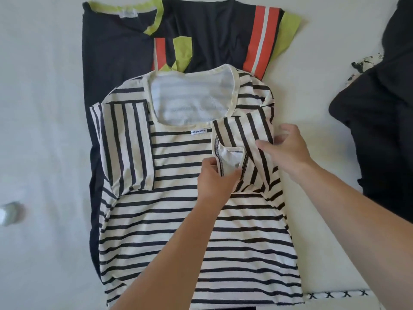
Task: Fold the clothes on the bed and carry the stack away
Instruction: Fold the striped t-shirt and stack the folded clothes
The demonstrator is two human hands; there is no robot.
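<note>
Directly below the person, a cream top with dark horizontal stripes [178, 231] lies flat on a white bed [44, 130], neckline at the far end, hem at the near edge. Its left sleeve is already folded inward across the chest. The right sleeve [243, 139] is partway folded in, and both hands are on it. The left hand [215, 177] pinches the sleeve's cuff — thumb and fingers closed on the turned-back hem, where the white inside shows. The right hand [288, 148] grasps the sleeve at its outer fold, near the shoulder, fingers curled over the cloth.

Under the striped top, reaching farther away and to the left, lies a dark garment with lime trim and orange-and-white bands [201, 41]. A heap of dark clothing [384, 108] sits well apart on the right — a bit of black-and-white patterned cloth [362, 66] peeks from it.
</note>
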